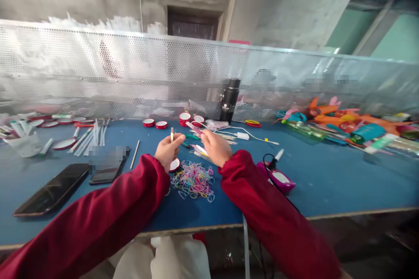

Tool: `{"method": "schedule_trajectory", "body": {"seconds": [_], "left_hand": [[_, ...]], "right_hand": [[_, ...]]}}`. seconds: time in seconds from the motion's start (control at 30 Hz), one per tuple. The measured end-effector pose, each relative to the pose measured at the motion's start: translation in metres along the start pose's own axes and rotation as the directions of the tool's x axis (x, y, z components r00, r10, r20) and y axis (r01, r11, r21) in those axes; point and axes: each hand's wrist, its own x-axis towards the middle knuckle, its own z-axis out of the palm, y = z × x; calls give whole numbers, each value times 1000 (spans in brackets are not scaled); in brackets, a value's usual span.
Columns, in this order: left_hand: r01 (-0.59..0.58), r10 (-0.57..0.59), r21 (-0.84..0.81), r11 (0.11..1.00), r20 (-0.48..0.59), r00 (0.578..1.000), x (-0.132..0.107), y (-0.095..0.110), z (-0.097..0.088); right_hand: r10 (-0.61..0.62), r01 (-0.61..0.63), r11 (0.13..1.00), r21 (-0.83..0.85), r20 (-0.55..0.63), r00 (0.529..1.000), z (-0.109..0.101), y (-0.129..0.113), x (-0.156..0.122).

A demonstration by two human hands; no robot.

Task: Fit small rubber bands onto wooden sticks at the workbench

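My left hand (169,147) is closed around a short, thin, pale stick (172,135) whose tip points up. My right hand (216,146) grips a pink pen-like tool (194,129), its end aimed toward my left hand without touching it. Just below both hands lies a loose pile of small coloured rubber bands (194,179). A small round red-rimmed lid (174,165) with a white face sits beside the pile, partly covered by my left hand. Several pens (202,153) rest on the table between the hands.
Two phones (54,188) and a thin stick (135,154) lie left. Red round tins (184,118) and a black bottle (229,101) stand behind, near a white cable (242,136). A purple device (278,178) sits right. Colourful balloon-like items (347,122) crowd the far right.
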Motion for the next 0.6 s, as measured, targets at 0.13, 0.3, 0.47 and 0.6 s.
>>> {"method": "schedule_trajectory", "body": {"seconds": [0.13,0.3,0.47,0.6], "left_hand": [[27,-27,-8,1000,-16,1000,2,-2,-2],[20,-20,-24,1000,6,1000,-2,5,0],[15,-14,-44,999,6,1000,-3,7,0],[6,-6,-52,999,-5,1000,-2,5,-1]], "right_hand": [[137,-80,966,-246,222,965,-4,42,14],[185,-100,954,-281,294,938,4,62,16],[134,-101,972,-212,151,979,-2,51,12],[126,-96,981,-169,174,977,-1,41,9]]}}
